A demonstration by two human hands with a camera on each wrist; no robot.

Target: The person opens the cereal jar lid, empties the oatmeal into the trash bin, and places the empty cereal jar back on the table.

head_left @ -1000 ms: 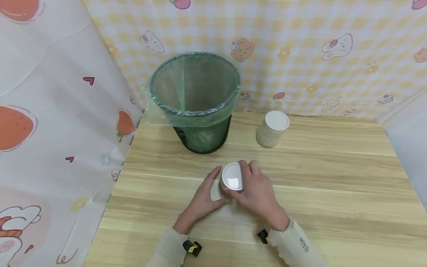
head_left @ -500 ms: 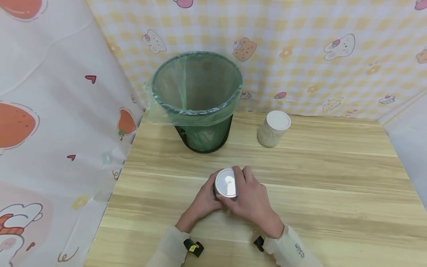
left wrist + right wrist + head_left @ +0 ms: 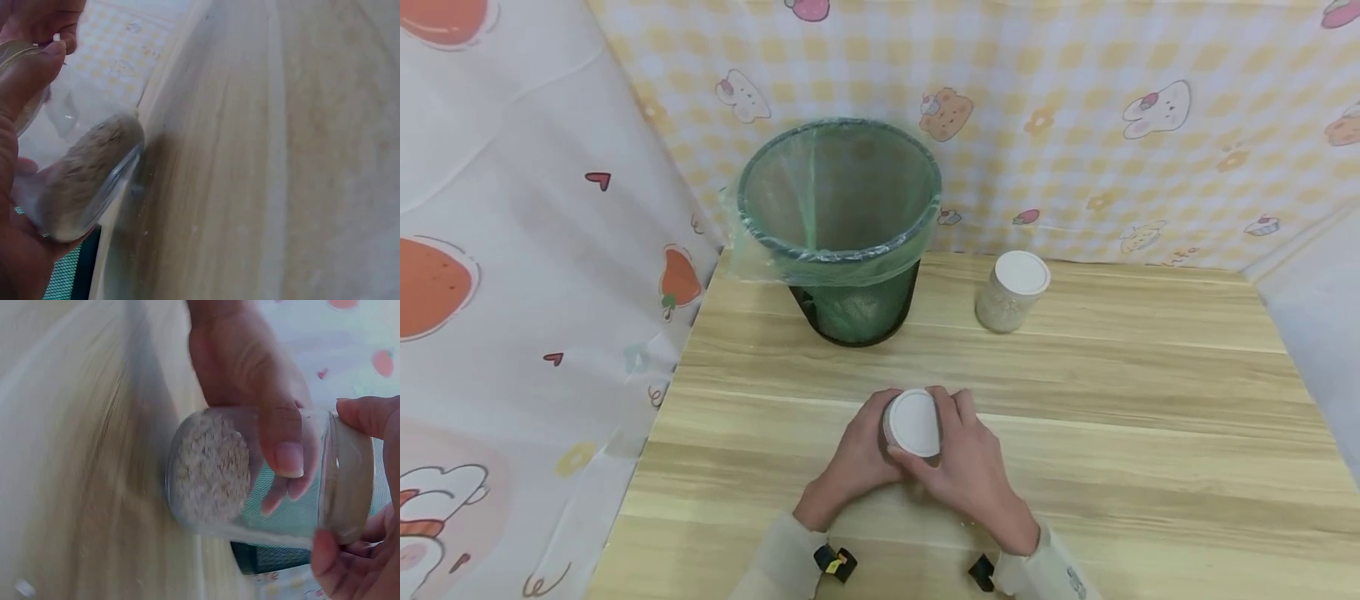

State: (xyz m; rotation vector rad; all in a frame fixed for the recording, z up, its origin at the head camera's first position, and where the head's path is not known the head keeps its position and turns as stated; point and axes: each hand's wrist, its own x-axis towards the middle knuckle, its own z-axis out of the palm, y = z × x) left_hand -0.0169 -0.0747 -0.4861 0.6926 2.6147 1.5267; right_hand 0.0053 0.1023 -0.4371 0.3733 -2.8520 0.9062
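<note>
A clear jar point(image 3: 209, 472) with pale flakes in its lower part stands between my hands, near the front middle of the table. Its round white lid point(image 3: 913, 423) is on top, facing up in the head view. My left hand point(image 3: 861, 450) wraps the jar's body, with the thumb across the clear wall in the right wrist view. From the right, my right hand point(image 3: 972, 467) grips the lid's rim with thumb and fingers. Whether the jar's base touches the table I cannot tell.
Behind the hands stands a black mesh bin point(image 3: 857, 312) lined with a green plastic bag point(image 3: 842, 271). Right of it, a second white-lidded jar point(image 3: 1011, 292) is on the wooden table point(image 3: 1150, 417). Patterned cloths point(image 3: 1075, 125) hang at the back and left.
My left hand has closed in from beside the jar and taken hold of its body. The jar has shifted slightly toward me, with my right hand still on the lid.
</note>
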